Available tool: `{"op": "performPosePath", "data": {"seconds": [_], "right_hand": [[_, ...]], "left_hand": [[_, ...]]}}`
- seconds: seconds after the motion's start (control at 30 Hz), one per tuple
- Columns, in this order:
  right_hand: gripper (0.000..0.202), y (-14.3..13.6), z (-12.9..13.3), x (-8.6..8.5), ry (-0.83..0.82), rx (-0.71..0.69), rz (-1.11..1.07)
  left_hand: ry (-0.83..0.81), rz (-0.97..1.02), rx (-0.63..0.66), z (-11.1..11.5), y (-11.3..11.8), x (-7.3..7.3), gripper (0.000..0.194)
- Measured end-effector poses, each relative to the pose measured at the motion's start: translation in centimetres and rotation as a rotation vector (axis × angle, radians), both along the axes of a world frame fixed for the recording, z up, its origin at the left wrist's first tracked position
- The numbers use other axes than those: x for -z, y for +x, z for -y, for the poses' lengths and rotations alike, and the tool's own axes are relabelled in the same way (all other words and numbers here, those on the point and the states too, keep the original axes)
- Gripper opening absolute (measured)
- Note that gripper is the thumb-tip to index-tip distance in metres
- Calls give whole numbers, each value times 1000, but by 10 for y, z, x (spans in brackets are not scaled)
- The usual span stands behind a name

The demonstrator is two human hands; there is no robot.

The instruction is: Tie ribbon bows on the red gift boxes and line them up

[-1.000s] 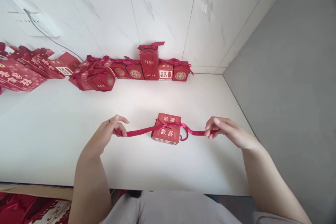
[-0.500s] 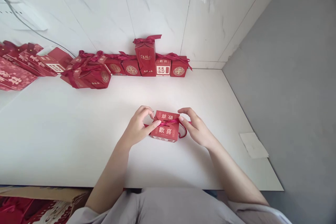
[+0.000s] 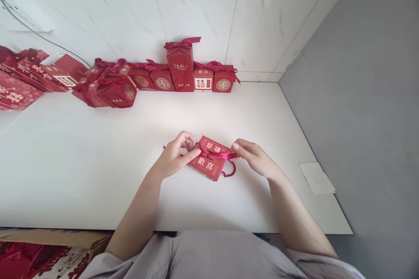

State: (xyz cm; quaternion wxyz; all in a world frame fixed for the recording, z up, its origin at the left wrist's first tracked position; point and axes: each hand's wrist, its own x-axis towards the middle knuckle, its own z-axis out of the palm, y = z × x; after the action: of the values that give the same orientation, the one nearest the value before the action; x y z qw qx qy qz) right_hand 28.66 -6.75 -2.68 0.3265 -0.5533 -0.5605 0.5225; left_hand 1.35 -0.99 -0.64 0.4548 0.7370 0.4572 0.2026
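Observation:
A red box [image 3: 207, 166] with gold and white characters lies tilted on the white table, its top facing up. A bright ribbon [image 3: 214, 155] is tied across its top, and a red cord handle loops out at its right side. At the box's left edge, my left hand [image 3: 178, 152] has its thumb on the top near the ribbon, with the other fingers curled behind the edge. My right hand [image 3: 250, 154], just right of the box, pinches the ribbon's right end between thumb and index finger.
Along the marbled wall stands a row of red gift boxes [image 3: 163, 83] with ribbons, one taller box [image 3: 180, 65] among them. More boxes [image 3: 108, 91] are grouped at the left. A white paper [image 3: 317, 178] lies at the right edge. An open carton [image 3: 49, 236] sits at lower left.
The box has turned, its right side coming nearer to me. My right hand has moved right, off the box's edge, and now pinches the ribbon end. My left hand has stayed nearly in place.

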Motion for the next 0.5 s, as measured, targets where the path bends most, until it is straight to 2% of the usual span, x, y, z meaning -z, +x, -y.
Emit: {"op": "performPosePath", "data": {"seconds": [0.17,0.3,0.4,0.5], "right_hand": [[30,-1,2,6,111,-34,-5],[18,-4,2,7,151,-45,7],[16,-4,3,1,133,-60,-31],[26,-3,4,-8,24,-117,-111]], "left_hand": [[-139,-31,90,-7,0,2,32],[-215,-26,90,-9,-2,5,48],[-207,8,82,-7,-3,4,45],[-196,16,110,-4,-3,-3,40]]}}
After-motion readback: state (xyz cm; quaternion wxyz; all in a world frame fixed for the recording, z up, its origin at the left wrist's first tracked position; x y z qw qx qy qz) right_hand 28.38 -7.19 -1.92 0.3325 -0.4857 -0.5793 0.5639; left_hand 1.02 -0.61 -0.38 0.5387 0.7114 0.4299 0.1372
